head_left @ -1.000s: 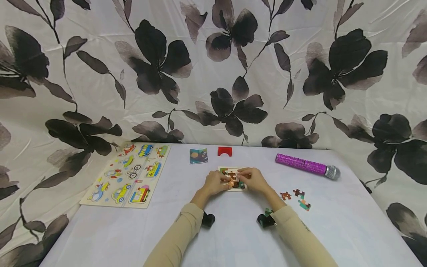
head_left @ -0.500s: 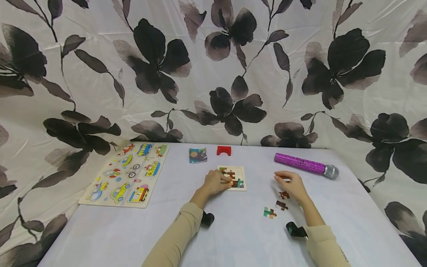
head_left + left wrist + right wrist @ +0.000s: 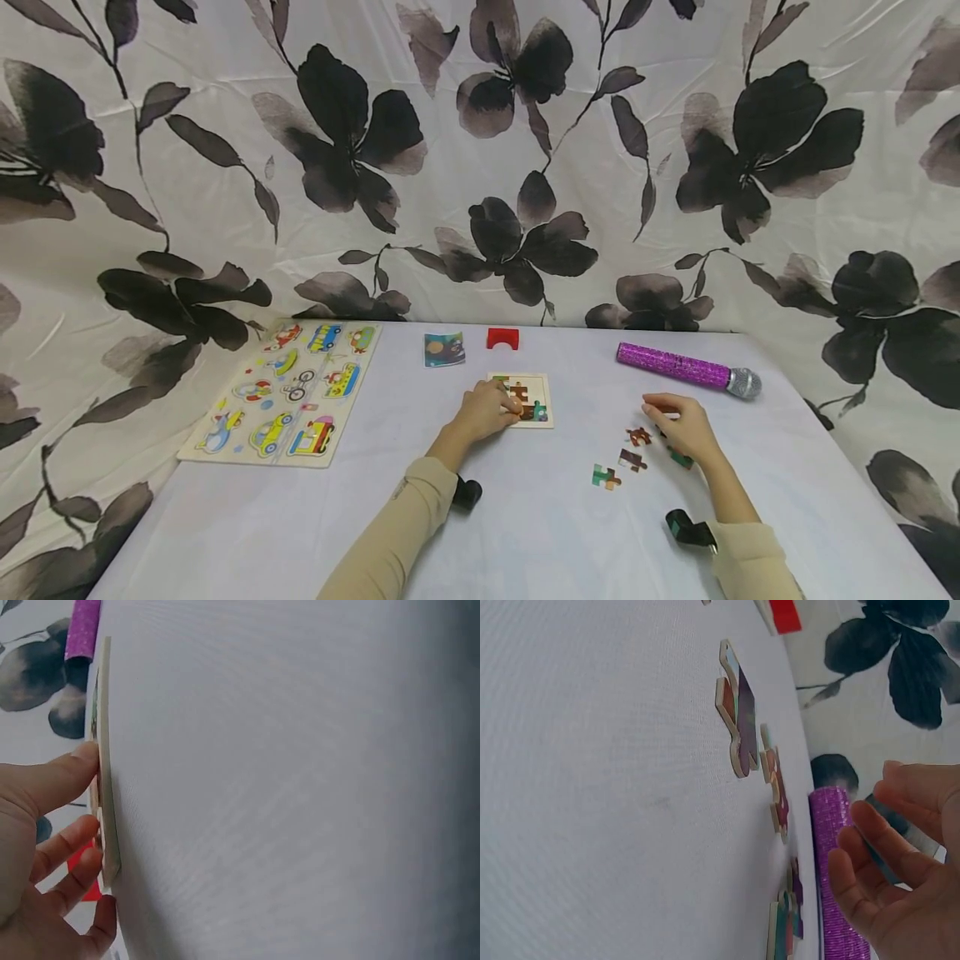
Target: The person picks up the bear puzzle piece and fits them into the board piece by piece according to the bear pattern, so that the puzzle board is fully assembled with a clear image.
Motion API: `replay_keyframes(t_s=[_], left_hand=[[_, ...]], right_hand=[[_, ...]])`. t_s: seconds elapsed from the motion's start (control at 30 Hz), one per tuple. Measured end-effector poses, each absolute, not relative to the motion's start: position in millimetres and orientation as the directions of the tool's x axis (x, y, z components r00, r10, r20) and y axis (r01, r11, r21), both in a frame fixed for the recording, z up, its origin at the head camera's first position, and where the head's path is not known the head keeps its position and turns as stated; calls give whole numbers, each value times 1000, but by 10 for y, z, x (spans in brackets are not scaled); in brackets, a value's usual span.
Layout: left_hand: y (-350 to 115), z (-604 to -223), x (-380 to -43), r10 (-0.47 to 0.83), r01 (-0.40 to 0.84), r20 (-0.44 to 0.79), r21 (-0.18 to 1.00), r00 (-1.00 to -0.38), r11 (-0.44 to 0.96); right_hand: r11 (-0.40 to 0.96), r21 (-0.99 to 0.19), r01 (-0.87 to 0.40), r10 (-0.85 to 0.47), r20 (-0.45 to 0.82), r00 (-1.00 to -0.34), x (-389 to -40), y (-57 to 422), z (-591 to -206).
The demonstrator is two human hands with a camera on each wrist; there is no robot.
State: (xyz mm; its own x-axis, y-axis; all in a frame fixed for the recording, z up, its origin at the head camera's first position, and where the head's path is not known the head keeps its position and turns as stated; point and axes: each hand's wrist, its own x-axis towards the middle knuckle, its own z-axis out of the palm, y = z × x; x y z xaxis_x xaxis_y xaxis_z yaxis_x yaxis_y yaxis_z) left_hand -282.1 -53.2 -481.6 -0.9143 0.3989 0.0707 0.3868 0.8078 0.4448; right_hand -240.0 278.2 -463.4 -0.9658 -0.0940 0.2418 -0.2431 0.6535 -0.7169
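In the head view, my left hand (image 3: 482, 409) rests on the left part of a small wooden jigsaw tray (image 3: 548, 400), partly filled with brown and green pieces. The left wrist view shows that tray (image 3: 109, 772) edge-on, with thumb and fingertips touching its upper side and edge. My right hand (image 3: 685, 428) hovers over loose jigsaw pieces on the right, fingers loosely bent with nothing held. A brown piece (image 3: 639, 437), a dark brown piece (image 3: 632, 460) and a green-brown piece (image 3: 606, 477) lie near it. Under the hand, a green piece (image 3: 681, 457) is partly hidden.
A purple glitter microphone (image 3: 673, 366) lies at the back right. Behind the tray are a red arch block (image 3: 502, 337) and a small picture card (image 3: 445, 350). A large vehicle puzzle board (image 3: 281, 392) occupies the left. A floral cloth (image 3: 517, 158) hangs behind the table.
My right hand has left the tray and moved right, over the loose pieces, uncovering the tray's right side and some pieces. The left hand has stayed at the tray.
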Motion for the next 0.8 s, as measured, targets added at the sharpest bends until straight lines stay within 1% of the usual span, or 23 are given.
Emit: replay_keyframes(t_s=[0.1, 0.2, 0.4, 0.5, 0.67, 0.8], left_hand=[[-534, -4818, -2817, 399, 390, 79, 453, -913, 802], [-554, -4826, -2810, 387, 377, 82, 476, -918, 794], [-622, -4843, -2806, 367, 357, 109, 591, -924, 724], [-637, -4858, -2820, 362, 357, 127, 631, -923, 688], [-627, -4884, -2842, 375, 393, 174, 646, -911, 654], [-605, -4901, -2842, 383, 419, 208, 651, -900, 632]], right_hand=[[662, -708, -246, -101, 241, -965, -2392, 2749, -4638], [665, -693, -277, -136, 252, -958, -2425, 2628, -4640], [626, -687, -369, -257, 265, -930, -2640, 2093, -4643], [615, -681, -397, -318, 247, -915, -2785, 1790, -4683], [616, -665, -423, -390, 209, -897, -3025, 1400, -4753], [668, -619, -412, -422, 141, -896, -3147, 1231, -4771]])
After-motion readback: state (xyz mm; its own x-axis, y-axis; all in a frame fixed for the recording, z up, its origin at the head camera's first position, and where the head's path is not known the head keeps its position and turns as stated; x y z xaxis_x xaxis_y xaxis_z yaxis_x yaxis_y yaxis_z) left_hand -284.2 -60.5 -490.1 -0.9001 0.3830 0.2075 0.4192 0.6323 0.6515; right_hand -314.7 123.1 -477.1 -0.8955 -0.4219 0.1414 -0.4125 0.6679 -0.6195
